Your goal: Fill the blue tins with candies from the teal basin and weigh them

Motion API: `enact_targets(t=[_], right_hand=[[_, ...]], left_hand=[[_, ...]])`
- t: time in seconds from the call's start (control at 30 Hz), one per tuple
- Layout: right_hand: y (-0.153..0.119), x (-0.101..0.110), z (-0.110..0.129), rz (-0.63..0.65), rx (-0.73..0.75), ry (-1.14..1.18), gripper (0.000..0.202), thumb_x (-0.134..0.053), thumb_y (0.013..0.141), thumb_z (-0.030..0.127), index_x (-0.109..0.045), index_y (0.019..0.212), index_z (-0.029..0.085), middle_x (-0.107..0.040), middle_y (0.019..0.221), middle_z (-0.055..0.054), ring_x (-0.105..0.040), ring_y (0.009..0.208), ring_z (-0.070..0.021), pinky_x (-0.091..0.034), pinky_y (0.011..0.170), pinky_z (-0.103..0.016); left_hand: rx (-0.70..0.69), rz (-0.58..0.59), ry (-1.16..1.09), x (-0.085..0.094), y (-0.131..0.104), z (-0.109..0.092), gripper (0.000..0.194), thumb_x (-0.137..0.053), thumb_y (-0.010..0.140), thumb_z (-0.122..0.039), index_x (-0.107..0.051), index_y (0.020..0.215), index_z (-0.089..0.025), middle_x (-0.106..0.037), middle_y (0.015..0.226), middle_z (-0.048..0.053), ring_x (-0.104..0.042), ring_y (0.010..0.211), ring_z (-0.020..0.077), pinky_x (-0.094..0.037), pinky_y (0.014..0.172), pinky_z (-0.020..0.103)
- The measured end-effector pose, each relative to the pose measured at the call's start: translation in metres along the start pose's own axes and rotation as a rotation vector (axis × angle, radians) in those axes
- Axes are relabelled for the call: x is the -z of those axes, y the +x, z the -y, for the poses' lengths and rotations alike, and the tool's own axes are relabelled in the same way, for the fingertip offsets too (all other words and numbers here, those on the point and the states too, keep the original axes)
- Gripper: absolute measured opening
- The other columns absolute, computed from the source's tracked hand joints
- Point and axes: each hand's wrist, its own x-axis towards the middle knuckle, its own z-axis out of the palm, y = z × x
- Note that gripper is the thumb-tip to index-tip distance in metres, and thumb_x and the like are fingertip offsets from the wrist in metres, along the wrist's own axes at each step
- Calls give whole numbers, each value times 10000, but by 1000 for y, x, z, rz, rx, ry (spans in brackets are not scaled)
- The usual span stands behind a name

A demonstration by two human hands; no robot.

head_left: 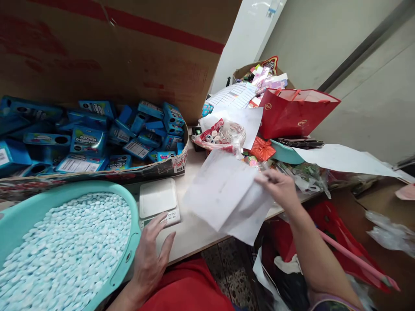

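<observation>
My right hand (280, 188) is closed on the right edge of some white paper sheets (223, 190), which slant over the table's front edge. The sheets look slightly smeared by motion. With fingers apart and nothing in it, my left hand (154, 250) is beside a small white kitchen scale (158, 198), its fingertips over the scale's button panel. Left of that hand stands a turquoise basin (133, 216) holding many pale blue and white candies (74, 242).
Behind the basin, a low cardboard tray (155, 172) holds many small blue boxes (87, 140). A big carton (129, 56) rises at the back. A clear bag of wrapped sweets (223, 134) and a red gift bag (295, 112) stand right. Below right lies a pink stick (359, 259).
</observation>
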Motion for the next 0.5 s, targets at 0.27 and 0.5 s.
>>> enact_targets(t=[0.27,0.5], right_hand=[[171,64,-22,-535,-118,-339,275,-677,724,419,-696,792,153,-637,691,-33,-552,650,-178,-441,634,-297],[240,91,-13,-662,-221,-740,310,-645,808,409,-702,999,172,-695,948,-152,-622,878,-298,-459,789,-429]], left_hand=[[-106,124,38,-12,-9,8,286,-512,918,-229,-547,1201,-246,-685,1155,82,-669,1079,226,-578,911,353],[-235,125,42,-17,-7,17,255,-452,938,-237,-580,1158,-256,-751,993,37,-729,910,181,-580,836,212]])
